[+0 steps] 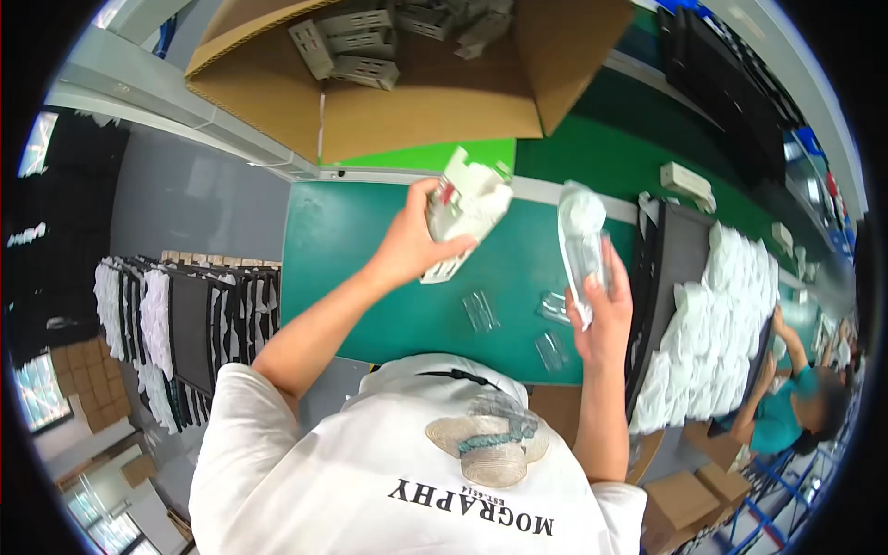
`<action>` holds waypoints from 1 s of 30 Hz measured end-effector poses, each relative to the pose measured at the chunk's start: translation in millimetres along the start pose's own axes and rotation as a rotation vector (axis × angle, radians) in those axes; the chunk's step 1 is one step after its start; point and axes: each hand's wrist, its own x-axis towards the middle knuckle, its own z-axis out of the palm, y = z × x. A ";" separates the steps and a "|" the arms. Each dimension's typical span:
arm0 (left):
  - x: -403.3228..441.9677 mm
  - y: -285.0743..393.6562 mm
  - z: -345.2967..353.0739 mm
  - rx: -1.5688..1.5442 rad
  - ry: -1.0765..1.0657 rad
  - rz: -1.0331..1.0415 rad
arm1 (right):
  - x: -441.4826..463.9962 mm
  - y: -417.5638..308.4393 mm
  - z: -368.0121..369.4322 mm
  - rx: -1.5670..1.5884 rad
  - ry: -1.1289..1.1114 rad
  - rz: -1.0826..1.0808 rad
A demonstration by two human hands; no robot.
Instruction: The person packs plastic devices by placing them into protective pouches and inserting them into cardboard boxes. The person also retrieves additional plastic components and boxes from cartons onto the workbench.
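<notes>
My left hand (pixel 407 236) is closed around an off-white plastic housing (pixel 467 203), notched at its top end and blurred by motion, above the green table (pixel 370 305). A small red spot shows by my fingers. In my right hand (pixel 606 305) is a white part with a rounded head (pixel 583 217), seemingly in clear plastic wrap, held upright by its lower end. Below and between my hands lie small clear plastic pieces: one clear piece (pixel 480 312) near the middle, another (pixel 554 307) beside my right hand, and a third (pixel 551 351) nearer my body.
An open cardboard box (pixel 425 129) with several similar housings stands beyond the table. Right of me, a black rack (pixel 671 268) carries rows of white wrapped parts (pixel 712 324). Another rack (pixel 190 324) stands left. A co-worker (pixel 786 407) is at far right.
</notes>
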 end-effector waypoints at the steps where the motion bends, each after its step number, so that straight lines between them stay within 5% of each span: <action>1: -12.7 10.6 9.4 -0.008 -0.023 0.007 | -3.6 -8.8 -3.1 -0.004 -0.074 -0.074; 4: -44.9 35.6 32.5 0.458 -0.103 0.517 | -21.4 -33.8 2.6 -0.020 -0.193 -0.154; 8: -72.4 58.0 46.8 0.526 -0.095 0.706 | -48.6 -39.4 1.5 -0.044 -0.201 -0.259; 13: -100.4 69.8 58.4 0.522 -0.156 0.700 | -79.8 -35.6 -19.7 -0.220 -0.200 -0.337; 17: -119.7 70.7 71.5 0.399 -0.291 0.505 | -96.8 -31.7 -26.2 -0.165 -0.197 -0.323; 20: -128.9 74.4 71.2 0.442 -0.386 0.394 | -105.1 -26.8 -38.1 -0.013 -0.221 -0.115; 30: -161.1 51.2 88.9 0.218 -0.460 0.433 | -113.6 1.7 -59.1 0.249 -0.265 0.089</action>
